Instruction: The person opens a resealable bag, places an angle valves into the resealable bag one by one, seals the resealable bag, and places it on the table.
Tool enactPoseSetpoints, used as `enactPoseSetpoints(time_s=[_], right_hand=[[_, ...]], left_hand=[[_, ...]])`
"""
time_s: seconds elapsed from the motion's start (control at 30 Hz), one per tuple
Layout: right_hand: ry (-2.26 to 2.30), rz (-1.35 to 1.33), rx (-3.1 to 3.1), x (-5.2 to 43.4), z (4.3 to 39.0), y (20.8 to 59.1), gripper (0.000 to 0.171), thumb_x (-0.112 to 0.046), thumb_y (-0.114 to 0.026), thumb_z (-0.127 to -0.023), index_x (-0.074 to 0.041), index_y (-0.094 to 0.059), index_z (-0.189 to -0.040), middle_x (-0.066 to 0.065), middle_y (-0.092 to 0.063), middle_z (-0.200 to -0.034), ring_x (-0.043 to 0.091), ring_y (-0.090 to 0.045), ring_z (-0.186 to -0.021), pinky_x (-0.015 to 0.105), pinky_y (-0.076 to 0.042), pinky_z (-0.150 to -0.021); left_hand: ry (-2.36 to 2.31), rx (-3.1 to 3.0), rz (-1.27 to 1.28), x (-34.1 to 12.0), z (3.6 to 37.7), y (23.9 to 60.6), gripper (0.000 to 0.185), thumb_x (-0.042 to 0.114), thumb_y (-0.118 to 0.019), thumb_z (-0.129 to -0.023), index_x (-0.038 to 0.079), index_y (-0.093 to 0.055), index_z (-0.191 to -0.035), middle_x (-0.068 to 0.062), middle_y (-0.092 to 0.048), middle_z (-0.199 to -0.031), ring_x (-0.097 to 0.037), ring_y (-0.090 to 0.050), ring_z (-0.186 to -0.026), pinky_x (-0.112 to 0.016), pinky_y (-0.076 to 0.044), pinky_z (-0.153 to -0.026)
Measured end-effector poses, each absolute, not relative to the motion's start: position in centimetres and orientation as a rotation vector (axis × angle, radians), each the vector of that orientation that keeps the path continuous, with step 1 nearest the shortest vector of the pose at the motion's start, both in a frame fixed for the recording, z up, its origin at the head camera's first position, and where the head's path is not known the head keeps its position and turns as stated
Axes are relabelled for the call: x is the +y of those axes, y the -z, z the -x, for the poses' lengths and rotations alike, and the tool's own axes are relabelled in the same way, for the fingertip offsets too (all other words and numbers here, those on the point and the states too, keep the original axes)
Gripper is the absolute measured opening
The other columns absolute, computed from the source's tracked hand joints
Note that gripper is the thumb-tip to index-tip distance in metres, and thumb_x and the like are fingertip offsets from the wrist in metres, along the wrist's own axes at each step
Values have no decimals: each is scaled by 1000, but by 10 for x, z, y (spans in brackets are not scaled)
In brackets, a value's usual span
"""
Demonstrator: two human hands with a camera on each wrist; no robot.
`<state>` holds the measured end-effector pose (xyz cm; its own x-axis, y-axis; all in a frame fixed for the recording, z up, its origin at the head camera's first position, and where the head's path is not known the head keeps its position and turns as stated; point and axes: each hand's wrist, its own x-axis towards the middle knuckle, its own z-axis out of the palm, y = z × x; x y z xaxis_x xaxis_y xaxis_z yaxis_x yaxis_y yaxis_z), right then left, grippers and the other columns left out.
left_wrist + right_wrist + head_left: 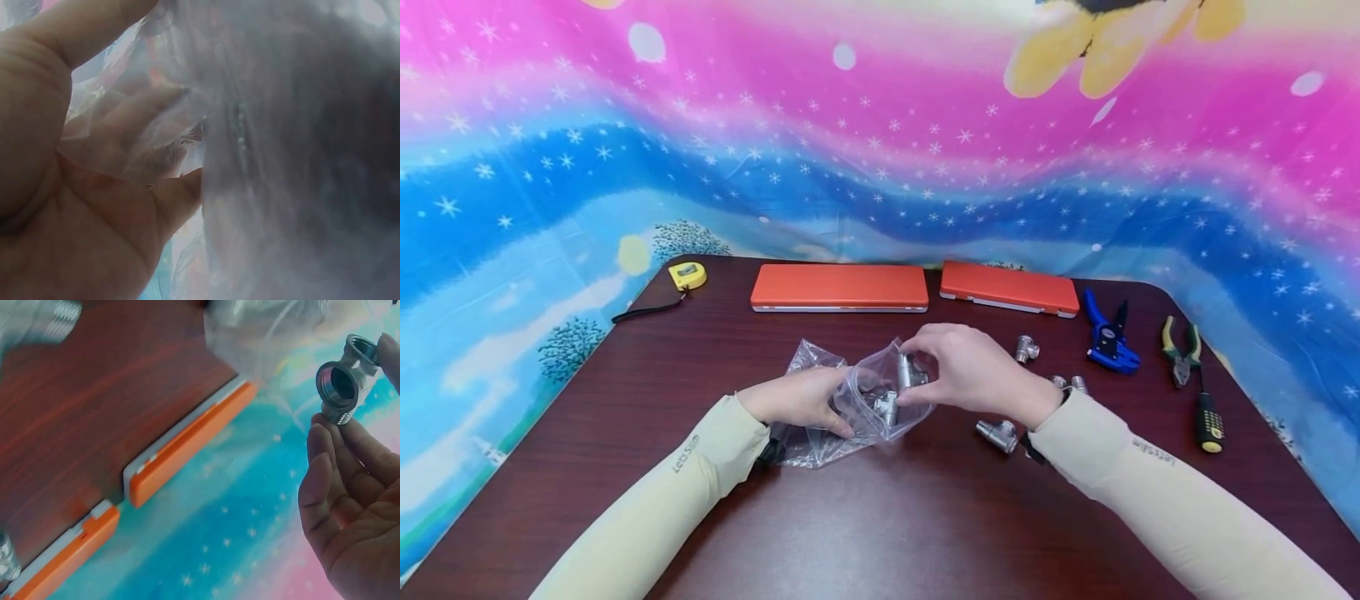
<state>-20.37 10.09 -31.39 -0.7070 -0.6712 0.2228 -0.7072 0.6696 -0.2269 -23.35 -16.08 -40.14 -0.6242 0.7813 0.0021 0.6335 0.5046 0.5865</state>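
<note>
A clear plastic bag [850,404] lies on the dark wooden table [880,508], with one metal pipe fitting [886,406] inside it. My left hand [801,398] grips the bag's edge; in the left wrist view its fingers [125,119] show behind the clear film [269,156]. My right hand [966,367] pinches a silver threaded tee fitting [910,371] at the bag's mouth. The right wrist view shows that tee fitting [342,378] held between fingertips [325,444], its threaded opening facing the camera.
Loose silver fittings [997,434] [1026,348] lie right of the bag. Two orange cases [838,287] [1009,288] sit at the table's far side. A yellow tape measure [688,275] is far left; blue cutters [1107,337], pliers [1180,350] and a screwdriver [1207,417] far right.
</note>
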Motion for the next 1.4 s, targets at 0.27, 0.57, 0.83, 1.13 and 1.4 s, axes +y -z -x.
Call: enactPoseSetpoints(time_s=[0.27, 0.57, 0.83, 1.13, 1.4], right_hand=[[-269, -1173, -2776, 76, 202, 327, 56, -50, -85, -72, -12, -74, -111, -2, -67, -100, 8, -56, -75, 29, -51, -64], [-199, -1173, -2823, 62, 203, 340, 55, -49, -86, -71, -16, -75, -115, -4, -69, -102, 9, -61, -82, 32, -52, -65], [-240, -1220, -2849, 65, 204, 336, 44, -45, -84, -77, -15, -77, -108, -4, -71, -105, 10, -64, -88, 34, -55, -75], [-270, -1228, -2799, 127, 205, 302, 29, -24, -82, -83, -12, -76, -109, -1, -69, -99, 16, -65, -88, 37, -54, -78], [-274, -1333, -3032, 185, 195, 311, 47, -10, -82, -81, -19, -68, -126, -4, -63, -121, 18, -63, -105, 39, -53, -86]], left_hand=[[-788, 2502, -1187, -162, 234, 402, 77, 21, -89, -74, 8, -51, -140, -5, -61, -130, -17, -57, -116, -38, -44, -101], [-767, 2523, -1139, -161, 232, 400, 80, 24, -89, -74, 6, -49, -141, -5, -63, -126, -16, -58, -112, -37, -45, -99], [-788, 2500, -1174, -162, 232, 400, 79, 20, -89, -74, 7, -49, -141, -6, -61, -130, -17, -57, -115, -38, -44, -100], [-797, 2508, -1206, -159, 233, 400, 76, 21, -89, -73, 7, -52, -139, -6, -62, -129, -19, -56, -118, -40, -43, -102], [-793, 2503, -1215, -161, 233, 400, 78, 22, -89, -75, 6, -51, -140, -6, -60, -134, -18, -55, -119, -39, -43, -101]])
